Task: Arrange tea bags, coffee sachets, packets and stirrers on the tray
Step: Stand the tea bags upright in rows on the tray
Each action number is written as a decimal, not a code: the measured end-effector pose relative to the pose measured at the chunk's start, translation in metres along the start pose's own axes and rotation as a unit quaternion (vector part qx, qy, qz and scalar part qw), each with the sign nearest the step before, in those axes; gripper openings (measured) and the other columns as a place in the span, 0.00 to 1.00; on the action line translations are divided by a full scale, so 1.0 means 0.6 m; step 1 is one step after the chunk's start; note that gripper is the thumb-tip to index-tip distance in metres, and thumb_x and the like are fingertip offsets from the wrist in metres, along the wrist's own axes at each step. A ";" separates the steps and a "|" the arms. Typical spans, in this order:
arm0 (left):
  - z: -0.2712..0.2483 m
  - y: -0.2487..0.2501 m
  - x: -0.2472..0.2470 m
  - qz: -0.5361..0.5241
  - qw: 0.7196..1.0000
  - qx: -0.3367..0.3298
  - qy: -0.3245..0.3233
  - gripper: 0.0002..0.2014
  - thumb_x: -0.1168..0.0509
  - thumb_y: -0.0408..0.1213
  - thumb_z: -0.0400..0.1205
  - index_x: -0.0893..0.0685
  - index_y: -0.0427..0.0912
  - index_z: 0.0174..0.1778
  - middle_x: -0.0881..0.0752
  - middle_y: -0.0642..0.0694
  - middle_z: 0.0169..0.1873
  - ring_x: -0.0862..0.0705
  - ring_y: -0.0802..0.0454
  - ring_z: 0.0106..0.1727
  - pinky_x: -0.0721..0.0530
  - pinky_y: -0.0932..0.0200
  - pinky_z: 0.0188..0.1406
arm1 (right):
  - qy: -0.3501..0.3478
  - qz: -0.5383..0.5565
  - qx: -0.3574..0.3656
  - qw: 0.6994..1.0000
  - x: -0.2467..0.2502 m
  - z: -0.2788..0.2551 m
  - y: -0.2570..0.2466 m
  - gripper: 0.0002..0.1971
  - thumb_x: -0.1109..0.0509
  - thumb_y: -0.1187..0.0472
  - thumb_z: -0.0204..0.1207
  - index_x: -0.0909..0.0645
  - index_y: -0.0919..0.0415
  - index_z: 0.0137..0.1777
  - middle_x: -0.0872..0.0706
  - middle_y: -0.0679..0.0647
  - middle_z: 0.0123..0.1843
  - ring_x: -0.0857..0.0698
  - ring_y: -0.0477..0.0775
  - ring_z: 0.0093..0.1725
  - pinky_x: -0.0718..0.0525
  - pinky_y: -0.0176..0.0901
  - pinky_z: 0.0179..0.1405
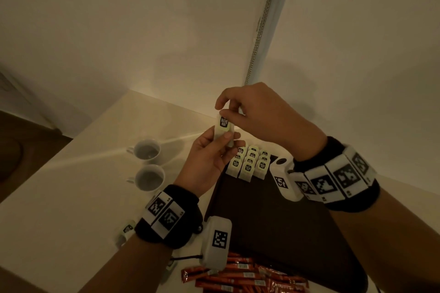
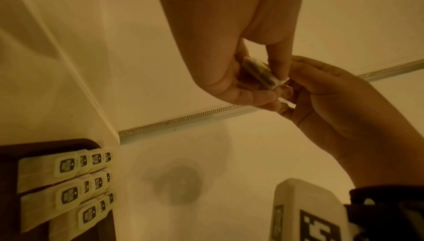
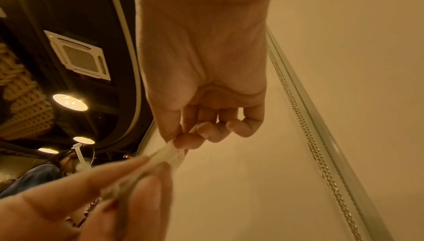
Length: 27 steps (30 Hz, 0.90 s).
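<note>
Both my hands hold one tea bag above the table, just past the tray's far left corner.

At the left, two white cups (image 1: 147,164) stand on the pale table (image 1: 71,197), with a loose tea packet (image 1: 126,231) half hidden by my left wrist. My left hand (image 1: 209,159) pinches the lower end of the tea bag (image 1: 224,126) between thumb and fingers; my right hand (image 1: 257,112) pinches its top edge, other fingers curled. Below them, rows of tea bags (image 1: 250,164) fill the far end of the dark tray (image 1: 273,221). Red sachets (image 1: 240,278) lie heaped by the tray's near edge.
</note>
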<state>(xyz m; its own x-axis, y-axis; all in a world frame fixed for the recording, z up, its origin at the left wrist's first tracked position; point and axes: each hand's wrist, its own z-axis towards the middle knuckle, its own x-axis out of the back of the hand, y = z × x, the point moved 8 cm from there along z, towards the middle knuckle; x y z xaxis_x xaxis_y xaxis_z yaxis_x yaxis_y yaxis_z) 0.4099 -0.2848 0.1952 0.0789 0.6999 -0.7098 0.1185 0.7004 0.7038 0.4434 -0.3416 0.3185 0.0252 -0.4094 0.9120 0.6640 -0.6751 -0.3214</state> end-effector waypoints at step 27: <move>0.004 -0.011 0.027 0.054 0.996 -0.015 0.074 0.10 0.35 0.38 0.75 0.11 0.45 0.48 0.09 0.46 0.48 0.11 0.49 0.52 0.14 0.64 0.46 | 0.088 0.179 -0.042 0.979 0.004 -0.040 0.066 0.03 0.29 0.63 0.77 0.14 0.59 0.45 0.17 0.36 0.34 0.17 0.35 0.33 0.23 0.24 0.34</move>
<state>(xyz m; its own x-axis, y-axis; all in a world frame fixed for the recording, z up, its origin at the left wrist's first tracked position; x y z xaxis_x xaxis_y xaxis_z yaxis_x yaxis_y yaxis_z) 0.4128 -0.2785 0.1786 -0.0569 0.7832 -0.6192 0.0878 0.6217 0.7783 0.4519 -0.3838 0.3022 0.1113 -0.7229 0.6820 0.5719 -0.5146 -0.6388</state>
